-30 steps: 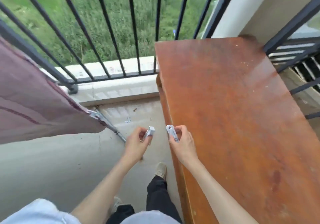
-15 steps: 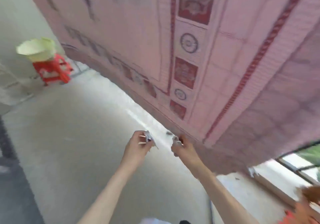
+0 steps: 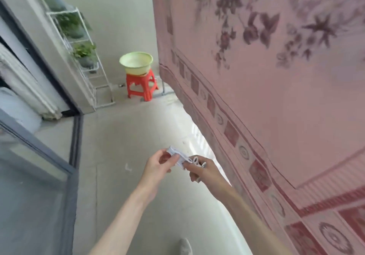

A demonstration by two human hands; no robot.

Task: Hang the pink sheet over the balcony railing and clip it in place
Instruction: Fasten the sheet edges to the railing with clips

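White plastic clips point(image 3: 178, 157) are bunching between my hands: I'm pinching one end with my left hand point(image 3: 158, 165), and my right hand point(image 3: 201, 170) is curling round the other end, more clips poking out. I'm judging they could snag together and one could drop. Right of that, the sheet point(image 3: 276, 96) is hanging already; unclipped, wind could be dragging it off.

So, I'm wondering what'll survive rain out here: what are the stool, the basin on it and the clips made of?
Red stool: likely moulded plastic, uniform glossy colour. Basin: apparently thin plastic, pale green, smooth rim. Clips held in both hands: white, probably plastic; too blurred to be sure.
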